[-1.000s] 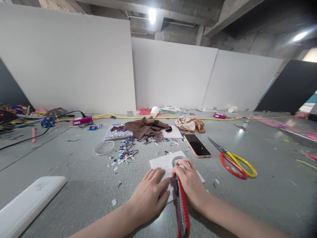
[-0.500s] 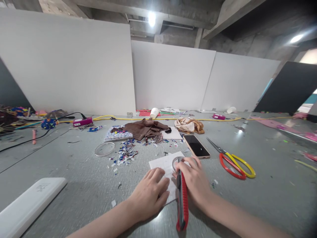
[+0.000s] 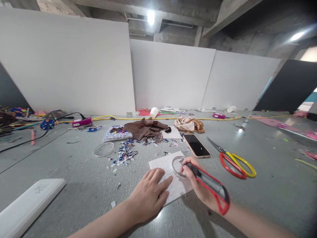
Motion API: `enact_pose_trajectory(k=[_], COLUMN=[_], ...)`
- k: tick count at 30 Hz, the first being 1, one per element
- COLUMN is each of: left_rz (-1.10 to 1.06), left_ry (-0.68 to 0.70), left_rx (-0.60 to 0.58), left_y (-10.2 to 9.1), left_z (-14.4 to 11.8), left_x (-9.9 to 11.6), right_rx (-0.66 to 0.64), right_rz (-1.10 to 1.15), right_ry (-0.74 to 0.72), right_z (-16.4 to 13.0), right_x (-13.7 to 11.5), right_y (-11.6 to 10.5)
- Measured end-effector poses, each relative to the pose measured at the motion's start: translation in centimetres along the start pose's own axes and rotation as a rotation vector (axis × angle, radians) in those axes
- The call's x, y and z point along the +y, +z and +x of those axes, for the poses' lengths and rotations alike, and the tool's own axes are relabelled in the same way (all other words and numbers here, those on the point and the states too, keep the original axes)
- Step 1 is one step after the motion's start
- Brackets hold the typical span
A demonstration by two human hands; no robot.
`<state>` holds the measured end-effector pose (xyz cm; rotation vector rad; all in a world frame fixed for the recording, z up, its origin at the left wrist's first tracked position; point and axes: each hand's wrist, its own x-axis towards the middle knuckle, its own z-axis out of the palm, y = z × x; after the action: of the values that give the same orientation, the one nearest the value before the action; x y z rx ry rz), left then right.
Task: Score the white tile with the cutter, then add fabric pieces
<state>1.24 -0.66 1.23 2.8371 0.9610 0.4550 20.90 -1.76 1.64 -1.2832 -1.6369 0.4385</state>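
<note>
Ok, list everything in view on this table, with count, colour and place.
paper sheet: 1, white, under both hands
clear ring: 1, on the sheet
second ring: 1, clear, left of the scraps
utility knife: 1, red and black, in right hand
phone: 1, dark screen, beyond the sheet
scissors: 1, red and yellow handles, right
paper scraps: many, mixed colours
brown cloth: 1, centre back
white slab: 1, near left
left hand: flat on the sheet
right hand: grip around the knife

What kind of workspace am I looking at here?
Probably a makeshift craft bench in an unfinished building. White partition boards stand under bare concrete beams, and the grey table is littered with coloured paper scraps, scissors and fabric.
</note>
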Motion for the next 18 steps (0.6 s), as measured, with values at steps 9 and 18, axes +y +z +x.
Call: enact_pose_trajectory(k=[9,18], left_rz=[-0.006,-0.057], left_ry=[-0.023,-0.050], left_rx=[-0.023,0.011], left_y=[-0.29,0.09], left_z=[0.30,0.39], left_x=[0.07,-0.17], right_rx=[-0.055,-0.115], right_rz=[0.018,-0.049], right_ry=[0.027,-0.002], right_z=[-0.62,-0.87], right_x=[0.13,-0.55], right_y=[0.21,0.01])
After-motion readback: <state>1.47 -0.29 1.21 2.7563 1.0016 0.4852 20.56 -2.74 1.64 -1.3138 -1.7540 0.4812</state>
